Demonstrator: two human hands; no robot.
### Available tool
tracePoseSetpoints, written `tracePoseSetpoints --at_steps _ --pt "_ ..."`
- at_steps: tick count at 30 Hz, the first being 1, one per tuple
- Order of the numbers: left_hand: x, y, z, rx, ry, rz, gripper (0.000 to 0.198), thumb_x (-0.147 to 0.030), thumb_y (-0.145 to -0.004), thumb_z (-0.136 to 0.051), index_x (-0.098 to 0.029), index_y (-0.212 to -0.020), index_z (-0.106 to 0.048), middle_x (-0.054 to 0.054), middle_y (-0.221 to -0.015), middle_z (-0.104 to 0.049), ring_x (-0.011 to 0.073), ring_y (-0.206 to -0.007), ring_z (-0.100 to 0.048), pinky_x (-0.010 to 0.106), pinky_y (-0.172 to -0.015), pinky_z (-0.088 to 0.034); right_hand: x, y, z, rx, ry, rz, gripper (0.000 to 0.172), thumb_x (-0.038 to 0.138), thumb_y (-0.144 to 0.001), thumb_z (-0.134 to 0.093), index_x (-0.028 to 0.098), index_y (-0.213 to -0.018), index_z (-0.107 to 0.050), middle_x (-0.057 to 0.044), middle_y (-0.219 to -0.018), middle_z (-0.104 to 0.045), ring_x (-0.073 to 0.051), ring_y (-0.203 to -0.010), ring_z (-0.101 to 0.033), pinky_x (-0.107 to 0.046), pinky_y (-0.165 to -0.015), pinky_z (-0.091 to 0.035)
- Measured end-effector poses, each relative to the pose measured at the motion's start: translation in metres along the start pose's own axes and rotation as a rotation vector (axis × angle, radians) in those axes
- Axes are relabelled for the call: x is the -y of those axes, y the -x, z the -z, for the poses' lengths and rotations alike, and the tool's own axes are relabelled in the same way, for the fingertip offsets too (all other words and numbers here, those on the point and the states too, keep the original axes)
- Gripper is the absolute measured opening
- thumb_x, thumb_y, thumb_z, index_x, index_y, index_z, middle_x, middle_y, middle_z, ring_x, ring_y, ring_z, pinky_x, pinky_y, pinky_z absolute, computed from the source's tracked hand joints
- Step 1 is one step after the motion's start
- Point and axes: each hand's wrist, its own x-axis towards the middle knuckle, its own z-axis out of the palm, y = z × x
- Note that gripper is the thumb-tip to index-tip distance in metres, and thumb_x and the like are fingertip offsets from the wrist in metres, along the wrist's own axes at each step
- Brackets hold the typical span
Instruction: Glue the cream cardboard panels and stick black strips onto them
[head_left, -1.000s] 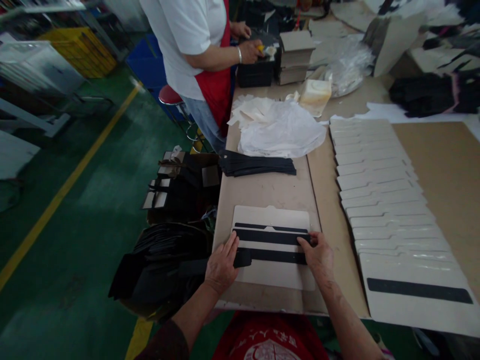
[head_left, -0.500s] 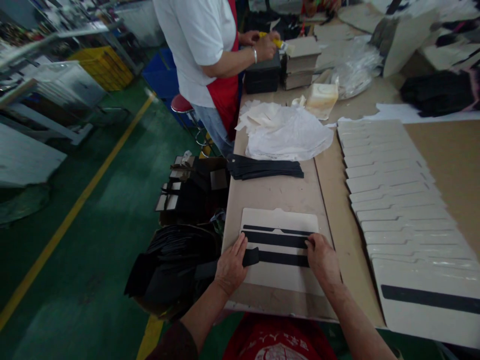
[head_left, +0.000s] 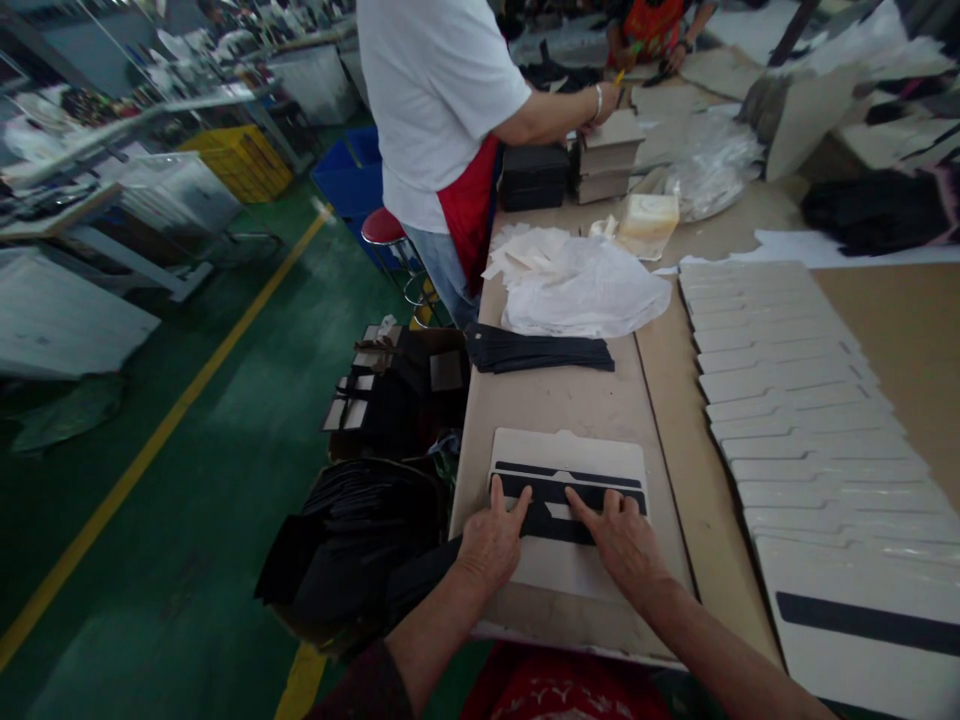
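Observation:
A stack of cream die-cut cardboard sheets point(head_left: 570, 448) lies at the near edge of the table. Dark strips point(head_left: 577, 490) run across the top sheet. My left hand point(head_left: 495, 535) lies flat on the strips at the left, fingers spread. My right hand point(head_left: 619, 535) presses flat beside it, fingers stretched out over the lower dark strip. Neither hand grips anything. The two hands are close together near the sheet's middle.
A pile of loose dark strips point(head_left: 540, 352) and crumpled white paper point(head_left: 581, 285) lie further back. Overlapping cream sheets point(head_left: 795, 400) are fanned out at the right. A co-worker in a white shirt point(head_left: 442, 110) stands at the far table end. Black goods point(head_left: 360, 540) sit left, below the table.
Both hands have slid inward from the strip's ends toward the middle and flattened, fingers spread. The camera has shifted; the co-worker's arm now reaches further over the boxes.

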Motion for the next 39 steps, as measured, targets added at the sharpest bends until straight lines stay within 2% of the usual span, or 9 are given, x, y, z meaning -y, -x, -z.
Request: tracePoseSetpoints --at_steps 7,10,13,16,24,31,35,37,39 --pt "0.004 0.002 -0.004 0.032 0.090 0.036 0.079 -0.011 -0.082 -0.055 -0.034 -0.153 -0.029 0.021 -0.161 -0.017 0.0310 -0.103 -0.069 0.041 -0.083 -0.057 -0.018 0.012 -0.019 -0.144 -0.047 0.054 0.069 -0.005 -0.084 -0.041 0.029 -0.143 -0.052 -0.015 -0.105 -0.059 -0.026 -0.088 -0.060 -0.033 -0.064 -0.056" --pt "0.013 0.010 -0.004 0.039 0.170 0.021 0.073 -0.013 -0.082 -0.054 -0.028 -0.151 -0.035 0.017 -0.164 -0.012 0.0317 -0.112 -0.065 0.040 -0.088 -0.055 -0.031 0.025 -0.030 -0.197 -0.155 0.037 0.057 -0.004 -0.084 -0.040 0.020 -0.131 -0.061 -0.017 -0.115 -0.059 -0.028 -0.098 -0.060 -0.034 -0.070 -0.057" --pt "0.025 0.027 -0.008 0.024 0.280 0.057 0.069 -0.016 -0.081 -0.055 -0.022 -0.147 -0.041 0.013 -0.165 -0.013 0.0296 -0.124 -0.058 0.038 -0.101 -0.049 -0.046 0.046 -0.048 -0.323 -0.348 -0.004 0.033 0.009 -0.090 -0.043 0.017 -0.115 -0.064 -0.015 -0.118 -0.060 -0.028 -0.106 -0.059 -0.039 -0.087 -0.056" --pt "0.030 0.045 -0.016 -0.003 0.365 0.180 0.070 -0.016 -0.082 -0.052 -0.015 -0.150 -0.036 0.012 -0.164 -0.018 0.0271 -0.137 -0.046 0.036 -0.109 -0.043 -0.052 0.069 -0.070 -0.454 -0.481 -0.115 0.031 0.026 -0.094 -0.044 0.016 -0.120 -0.058 -0.016 -0.117 -0.061 -0.030 -0.108 -0.059 -0.047 -0.095 -0.052" --pt "0.015 0.065 -0.019 0.052 0.442 0.137 0.075 -0.012 -0.077 -0.048 -0.007 -0.151 -0.032 0.009 -0.165 -0.016 0.0202 -0.145 -0.034 0.027 -0.117 -0.031 -0.023 0.102 -0.096 -0.447 -0.557 -0.188 0.047 0.040 -0.099 -0.035 0.011 -0.133 -0.049 -0.020 -0.130 -0.057 -0.033 -0.123 -0.053 -0.051 -0.104 -0.045" --pt "0.037 0.107 -0.024 0.202 0.534 0.116 0.075 -0.013 -0.075 -0.052 -0.014 -0.149 -0.037 0.007 -0.164 -0.021 0.0231 -0.142 -0.039 0.032 -0.114 -0.035 0.002 0.160 -0.126 -0.468 -0.599 -0.188 0.046 0.050 -0.097 -0.039 0.018 -0.123 -0.058 -0.019 -0.130 -0.060 -0.036 -0.119 -0.058 -0.054 -0.096 -0.048" --pt "0.045 0.110 0.003 0.079 0.880 0.318 0.049 -0.024 -0.079 -0.057 -0.014 -0.127 -0.059 0.016 -0.134 -0.060 0.0317 -0.126 -0.054 0.043 -0.110 -0.034 -0.001 0.154 -0.103 -0.449 -0.694 -0.296 0.047 0.054 -0.095 -0.040 0.019 -0.117 -0.063 -0.018 -0.122 -0.064 -0.038 -0.115 -0.059 -0.058 -0.095 -0.047" --pt "0.044 0.099 0.021 0.067 1.112 0.384 0.036 -0.030 -0.077 -0.062 -0.013 -0.108 -0.066 0.015 -0.109 -0.070 0.0301 -0.106 -0.062 0.042 -0.100 -0.041 0.000 0.132 -0.068 -0.411 -0.820 -0.328 0.049 0.054 -0.094 -0.042 0.018 -0.121 -0.062 -0.017 -0.121 -0.065 -0.036 -0.114 -0.059 -0.057 -0.097 -0.046" --pt "0.039 0.085 0.036 0.144 1.281 0.348 0.033 -0.034 -0.072 -0.067 -0.014 -0.098 -0.066 0.011 -0.092 -0.072 0.0217 -0.076 -0.064 0.035 -0.077 -0.049 0.008 0.105 -0.025 -0.342 -0.999 -0.295 0.046 0.052 -0.093 -0.046 0.019 -0.122 -0.061 -0.014 -0.121 -0.065 -0.031 -0.114 -0.060 -0.051 -0.099 -0.048"
